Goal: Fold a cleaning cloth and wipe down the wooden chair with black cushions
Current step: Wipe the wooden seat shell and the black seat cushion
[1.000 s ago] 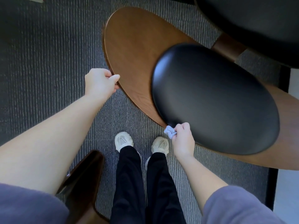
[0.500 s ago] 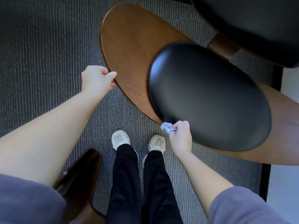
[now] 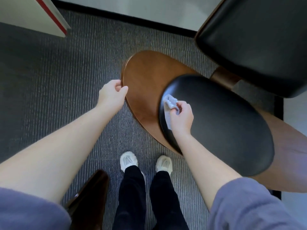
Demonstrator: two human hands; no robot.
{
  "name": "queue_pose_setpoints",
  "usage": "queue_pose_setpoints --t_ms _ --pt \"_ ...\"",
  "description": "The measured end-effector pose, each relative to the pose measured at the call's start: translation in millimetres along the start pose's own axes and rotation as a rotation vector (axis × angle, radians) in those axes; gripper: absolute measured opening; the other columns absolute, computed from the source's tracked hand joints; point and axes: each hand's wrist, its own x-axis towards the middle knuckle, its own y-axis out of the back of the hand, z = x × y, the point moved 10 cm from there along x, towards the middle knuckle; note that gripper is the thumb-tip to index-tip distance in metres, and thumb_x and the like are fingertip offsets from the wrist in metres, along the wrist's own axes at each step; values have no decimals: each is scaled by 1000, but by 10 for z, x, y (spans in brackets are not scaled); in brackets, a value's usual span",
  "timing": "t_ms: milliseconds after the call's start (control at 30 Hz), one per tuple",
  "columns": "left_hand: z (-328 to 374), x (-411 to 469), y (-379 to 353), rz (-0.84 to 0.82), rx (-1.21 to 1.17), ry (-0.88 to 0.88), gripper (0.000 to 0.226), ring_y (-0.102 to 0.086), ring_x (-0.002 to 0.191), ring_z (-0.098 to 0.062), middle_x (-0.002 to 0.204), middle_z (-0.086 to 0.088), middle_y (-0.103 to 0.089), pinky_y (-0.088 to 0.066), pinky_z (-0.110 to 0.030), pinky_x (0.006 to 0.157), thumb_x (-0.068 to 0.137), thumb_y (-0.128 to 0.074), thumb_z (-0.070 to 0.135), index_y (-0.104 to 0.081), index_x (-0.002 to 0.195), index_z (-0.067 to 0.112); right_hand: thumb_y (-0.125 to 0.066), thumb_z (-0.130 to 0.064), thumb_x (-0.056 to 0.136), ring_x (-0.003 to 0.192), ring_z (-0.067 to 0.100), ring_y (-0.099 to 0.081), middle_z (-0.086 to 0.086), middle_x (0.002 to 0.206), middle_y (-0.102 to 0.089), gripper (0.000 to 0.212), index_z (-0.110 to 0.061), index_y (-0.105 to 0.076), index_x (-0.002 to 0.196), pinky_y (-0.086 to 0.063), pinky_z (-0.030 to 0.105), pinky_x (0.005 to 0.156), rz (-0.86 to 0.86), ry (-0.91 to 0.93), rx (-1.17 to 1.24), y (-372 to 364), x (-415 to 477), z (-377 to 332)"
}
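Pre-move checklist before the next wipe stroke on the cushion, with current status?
1. Cloth gripped in right hand: ok, pinched between thumb and fingers.
2. Cloth touching the cushion: ok, it lies on the cushion's left edge.
3. Chair steadied: ok, left hand grips the wooden rim.
4. Cloth folded: cannot tell, it looks bunched and part is hidden by the hand.
5. Cushion surface free ahead of the stroke: ok, nothing lies on it.
6. Feet out from under the chair: ok, both on the carpet beside it.
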Motion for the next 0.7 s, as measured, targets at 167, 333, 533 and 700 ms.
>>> queue_pose_setpoints --t_ms 167,333,533,700 --pt "97 118 -76 34 34 11 33 -58 110 -19 117 1 -64 -41 -30 93 102 -44 29 -60 127 14 -52 -12 89 80 2 -52 -2 98 -61 10 -17 -61 91 -36 3 66 0 37 -37 14 485 -193" --pt "208 402 -113 102 -61 99 37 -43 69 -16 73 3 -46 -32 -31 60 103 -32 30 -42 70 17 -47 -2 87 91 16 -59 -3 96 -66 23 -17 -63 96 -44 23 77 4 63 -120 83 1227 -324" --pt "309 552 -200 395 54 186 33 -48 79 -29 82 -7 -55 -34 -36 71 104 -26 29 -50 91 10 -46 0 88 96 19 -58 2 104 -67 29 -14 -66 104 -36 23 74 -14 105 -331 87 2178 -268" --pt "407 489 -187 588 263 117 30 -45 68 -29 74 -6 -51 -30 -37 67 105 -27 26 -50 93 11 -48 0 88 102 22 -59 5 110 -66 29 -12 -67 106 -36 23 78 -80 109 -438 -25 2707 24"
